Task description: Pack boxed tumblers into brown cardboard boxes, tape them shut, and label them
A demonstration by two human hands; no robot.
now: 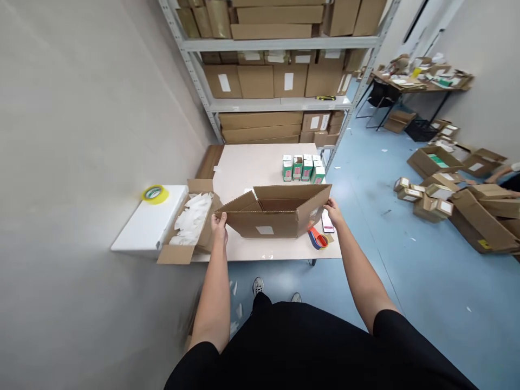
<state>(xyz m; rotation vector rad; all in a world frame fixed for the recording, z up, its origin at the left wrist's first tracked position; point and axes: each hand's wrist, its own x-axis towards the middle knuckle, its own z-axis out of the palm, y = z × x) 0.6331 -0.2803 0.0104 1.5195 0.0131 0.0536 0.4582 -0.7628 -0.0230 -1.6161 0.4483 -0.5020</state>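
Box (280, 224), which left fingers (223, 218) and right fingers (330, 206) pinch at opposite ends, is best held level with equal force.

This is a packing room or small storeroom: a metal rack (280, 44) stacked with labelled cartons (289, 82), a tape dispenser (320, 239) on the counter (254, 161), and more boxes (473, 219) strewn across the blue floor (368, 206).

No readable text; white label (265, 230) on carton (282, 222), print on green-white boxes (307, 170) apparently too small.
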